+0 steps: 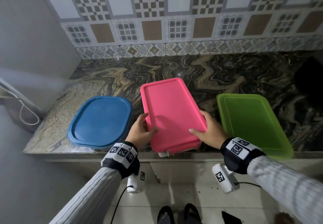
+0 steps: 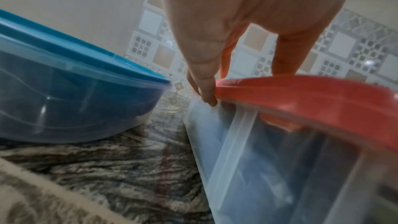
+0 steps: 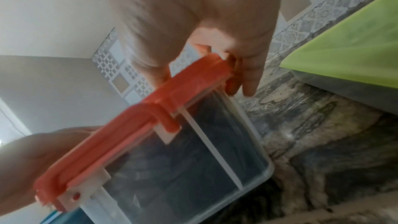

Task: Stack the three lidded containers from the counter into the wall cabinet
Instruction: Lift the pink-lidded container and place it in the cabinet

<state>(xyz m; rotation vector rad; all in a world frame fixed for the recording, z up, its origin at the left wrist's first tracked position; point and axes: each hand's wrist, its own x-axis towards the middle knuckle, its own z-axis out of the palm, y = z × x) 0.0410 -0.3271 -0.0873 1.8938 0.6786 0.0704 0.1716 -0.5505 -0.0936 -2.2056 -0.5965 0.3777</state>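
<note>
Three lidded clear containers are at the counter's front. The pink-lidded container (image 1: pixel 172 113) (image 2: pixel 301 134) (image 3: pixel 172 151) is in the middle, tilted and raised off the counter. My left hand (image 1: pixel 141 131) (image 2: pixel 226 31) grips its left side, thumb on the lid and fingers (image 2: pixel 204 88) at the rim. My right hand (image 1: pixel 208 132) (image 3: pixel 204 23) grips its right side the same way. The blue-lidded container (image 1: pixel 99 122) (image 2: pixel 64 94) sits on the left. The green-lidded container (image 1: pixel 251 122) (image 3: pixel 349 43) sits on the right. The wall cabinet is out of view.
The marbled counter (image 1: pixel 122 76) runs back to a patterned tile wall (image 1: pixel 157 22). A plain grey wall (image 1: pixel 26 40) closes the left side, with a white cable (image 1: pixel 26 115) hanging there. A dark object (image 1: pixel 309 76) sits at the far right.
</note>
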